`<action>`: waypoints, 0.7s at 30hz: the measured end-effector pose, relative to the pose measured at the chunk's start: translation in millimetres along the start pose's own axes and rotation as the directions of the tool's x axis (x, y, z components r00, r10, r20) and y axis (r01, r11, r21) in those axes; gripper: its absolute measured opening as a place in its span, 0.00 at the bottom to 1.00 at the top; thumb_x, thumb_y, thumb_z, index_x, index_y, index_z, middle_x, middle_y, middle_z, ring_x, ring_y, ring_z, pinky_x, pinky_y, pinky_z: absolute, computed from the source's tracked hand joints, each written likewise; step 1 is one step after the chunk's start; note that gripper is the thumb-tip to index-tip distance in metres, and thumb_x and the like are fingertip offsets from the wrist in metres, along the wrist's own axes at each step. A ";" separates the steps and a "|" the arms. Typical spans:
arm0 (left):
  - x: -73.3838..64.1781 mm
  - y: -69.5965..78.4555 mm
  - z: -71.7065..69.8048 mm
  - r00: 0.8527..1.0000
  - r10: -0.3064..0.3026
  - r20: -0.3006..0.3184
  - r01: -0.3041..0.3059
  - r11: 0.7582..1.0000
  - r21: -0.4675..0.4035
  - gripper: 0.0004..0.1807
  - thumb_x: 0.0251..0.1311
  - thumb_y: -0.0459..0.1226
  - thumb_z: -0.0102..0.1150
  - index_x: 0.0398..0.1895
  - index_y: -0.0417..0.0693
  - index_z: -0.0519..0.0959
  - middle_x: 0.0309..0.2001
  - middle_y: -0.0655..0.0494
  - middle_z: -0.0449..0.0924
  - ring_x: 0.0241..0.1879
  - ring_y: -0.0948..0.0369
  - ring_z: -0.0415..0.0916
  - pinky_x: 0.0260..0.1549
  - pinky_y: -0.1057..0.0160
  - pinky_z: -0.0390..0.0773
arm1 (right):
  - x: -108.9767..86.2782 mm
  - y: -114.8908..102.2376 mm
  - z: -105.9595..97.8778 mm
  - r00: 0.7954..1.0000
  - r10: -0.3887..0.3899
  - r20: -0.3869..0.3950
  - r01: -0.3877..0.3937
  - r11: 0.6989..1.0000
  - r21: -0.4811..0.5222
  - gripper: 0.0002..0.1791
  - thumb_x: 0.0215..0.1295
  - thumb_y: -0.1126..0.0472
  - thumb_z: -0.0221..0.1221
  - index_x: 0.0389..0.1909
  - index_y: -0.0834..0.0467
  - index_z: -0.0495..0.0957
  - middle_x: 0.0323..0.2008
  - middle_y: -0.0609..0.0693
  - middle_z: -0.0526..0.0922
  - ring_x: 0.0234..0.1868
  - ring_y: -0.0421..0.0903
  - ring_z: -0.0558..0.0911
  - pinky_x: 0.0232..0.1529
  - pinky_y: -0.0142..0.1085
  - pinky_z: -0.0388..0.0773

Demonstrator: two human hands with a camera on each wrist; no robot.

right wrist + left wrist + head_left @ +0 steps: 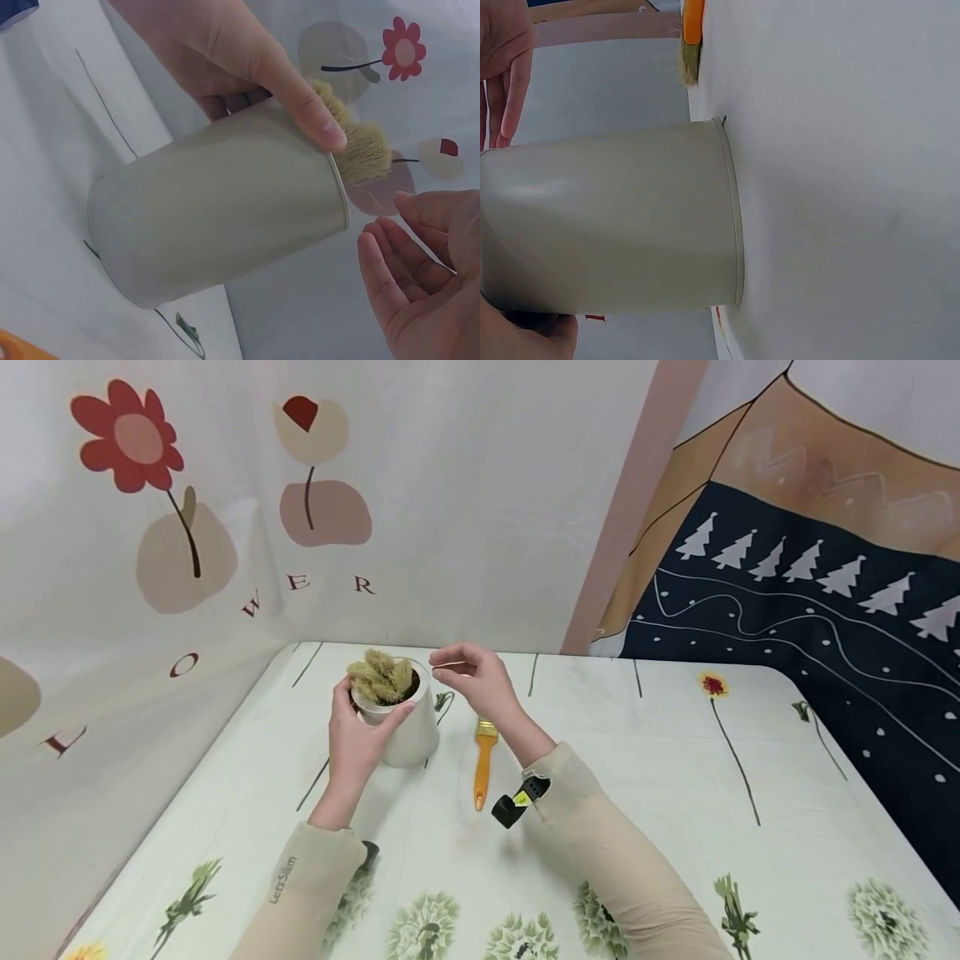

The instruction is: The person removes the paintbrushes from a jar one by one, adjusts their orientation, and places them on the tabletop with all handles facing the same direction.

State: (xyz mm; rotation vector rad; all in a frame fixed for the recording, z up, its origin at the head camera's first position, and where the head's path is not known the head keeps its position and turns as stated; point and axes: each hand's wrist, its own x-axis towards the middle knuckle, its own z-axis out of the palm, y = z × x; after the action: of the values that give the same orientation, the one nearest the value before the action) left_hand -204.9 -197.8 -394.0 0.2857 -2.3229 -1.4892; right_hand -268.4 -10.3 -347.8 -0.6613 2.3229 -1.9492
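Observation:
A pale grey canister [411, 739] stands upright on the table, with several straw-coloured bristle tufts [377, 681] sticking out of its mouth. My left hand [355, 739] grips it near the top, the thumb across the front rim; the right wrist view shows that thumb beside the tufts [360, 154]. Just right of the rim, my right hand [482, 682] is raised with loosely bent fingers and nothing between them. Below it lies a flat paintbrush [483, 760] with an orange handle, its bristle end pointing away from me and partly hidden by the wrist.
A white cloth with printed flowers covers the table [660, 777]. Behind stands a printed wall sheet [480, 527], close past the table's far edge. A dark panel with tree prints [810, 585] is at the right. Both wrists wear black cameras.

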 end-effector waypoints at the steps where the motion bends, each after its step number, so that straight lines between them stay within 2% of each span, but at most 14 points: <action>1: -0.1 -0.1 -0.2 1.000 0.001 -0.003 -0.001 1.000 0.000 0.58 0.52 0.54 0.74 0.77 0.43 0.50 0.77 0.44 0.55 0.77 0.49 0.53 0.76 0.45 0.56 | -0.1 -0.8 0.6 1.000 -0.003 0.004 0.003 1.000 0.002 0.12 0.66 0.63 0.64 0.49 0.61 0.82 0.51 0.57 0.85 0.53 0.54 0.84 0.52 0.35 0.84; 10: 0.2 -1.5 -0.5 1.000 0.004 -0.001 -0.004 1.000 -0.004 0.57 0.52 0.53 0.74 0.77 0.43 0.50 0.76 0.44 0.56 0.77 0.49 0.53 0.76 0.45 0.56 | -0.7 -5.8 5.9 1.000 -0.010 0.028 0.009 1.000 0.009 0.13 0.67 0.63 0.63 0.50 0.60 0.82 0.52 0.57 0.85 0.54 0.52 0.84 0.53 0.34 0.84; 21: 0.3 -0.8 -0.4 1.000 0.009 0.008 -0.009 1.000 -0.011 0.57 0.52 0.53 0.73 0.77 0.42 0.49 0.77 0.43 0.54 0.77 0.49 0.52 0.76 0.45 0.56 | -0.9 -5.6 12.0 0.994 -0.055 0.095 0.050 0.998 0.049 0.15 0.68 0.66 0.61 0.55 0.61 0.79 0.55 0.58 0.83 0.58 0.51 0.83 0.57 0.34 0.82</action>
State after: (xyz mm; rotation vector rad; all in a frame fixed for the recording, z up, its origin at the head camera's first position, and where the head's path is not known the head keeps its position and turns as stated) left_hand -205.1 -198.5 -394.5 0.2667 -2.3188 -1.5012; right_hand -262.3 -21.9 -345.2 -0.8009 2.2189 -1.9406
